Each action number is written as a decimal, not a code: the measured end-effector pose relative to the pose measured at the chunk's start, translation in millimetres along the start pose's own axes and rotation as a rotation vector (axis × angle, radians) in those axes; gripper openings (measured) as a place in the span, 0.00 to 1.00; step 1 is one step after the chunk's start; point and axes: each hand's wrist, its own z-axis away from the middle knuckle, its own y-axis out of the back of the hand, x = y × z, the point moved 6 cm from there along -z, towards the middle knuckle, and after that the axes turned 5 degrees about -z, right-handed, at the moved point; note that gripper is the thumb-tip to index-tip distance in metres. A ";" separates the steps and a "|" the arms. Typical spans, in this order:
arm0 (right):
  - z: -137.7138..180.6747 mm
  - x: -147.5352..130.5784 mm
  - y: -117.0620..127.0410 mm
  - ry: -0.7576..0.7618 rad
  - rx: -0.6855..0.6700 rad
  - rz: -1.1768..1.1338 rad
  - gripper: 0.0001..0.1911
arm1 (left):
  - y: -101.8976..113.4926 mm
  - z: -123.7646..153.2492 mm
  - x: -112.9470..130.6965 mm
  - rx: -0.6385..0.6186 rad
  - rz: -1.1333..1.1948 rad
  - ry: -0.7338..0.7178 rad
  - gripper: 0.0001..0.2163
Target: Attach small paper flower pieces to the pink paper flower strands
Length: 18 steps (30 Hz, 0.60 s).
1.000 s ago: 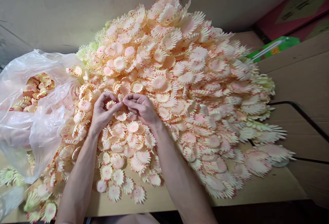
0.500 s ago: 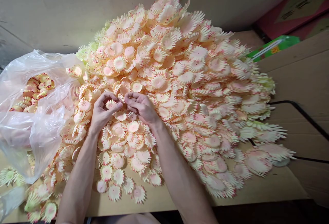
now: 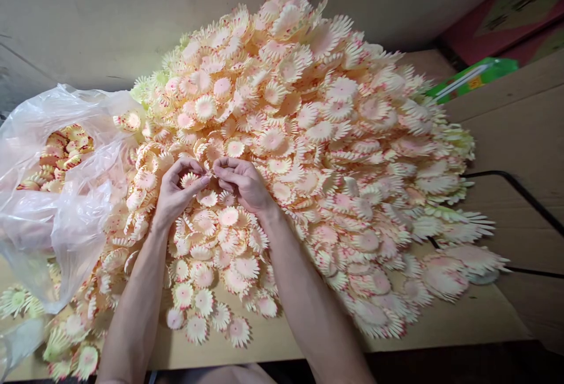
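A large heap of artificial flower petal discs (image 3: pixel 271 140), cream with pink centres and red-tipped fringes, spreads before me. My left hand (image 3: pixel 177 195) is over its lower left part, thumb and fingers bent into a pinch. Close on the right, my right hand (image 3: pixel 247 189) pinches too, its fingertips almost meeting those of the left. Whatever is between the fingertips is too small to make out. A small petal disc (image 3: pixel 189 179) shows in the curl of my left hand; I cannot tell if it is held. Loose discs (image 3: pixel 228 216) lie below both hands.
A translucent plastic bag (image 3: pixel 83 219) with more discs stands at the left. The tan tabletop (image 3: pixel 264 346) shows along the front. Cardboard (image 3: pixel 511 155) rises at the right, with a black rod (image 3: pixel 524 196) and a green packet (image 3: pixel 478 78) nearby. A grey wall (image 3: pixel 110 14) is behind.
Both hands keep nearly the same pinched pose at the same spot. The view has shifted very slightly; the heap looks unchanged.
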 end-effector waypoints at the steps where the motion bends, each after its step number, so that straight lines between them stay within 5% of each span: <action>1: -0.2 0.4 0.2 0.000 0.000 -0.002 0.14 | 0.1 -0.1 -0.6 -0.004 0.004 0.004 0.12; 18: 1.1 0.0 -1.6 0.014 -0.011 0.046 0.14 | 1.3 0.1 -3.6 0.010 0.052 0.040 0.13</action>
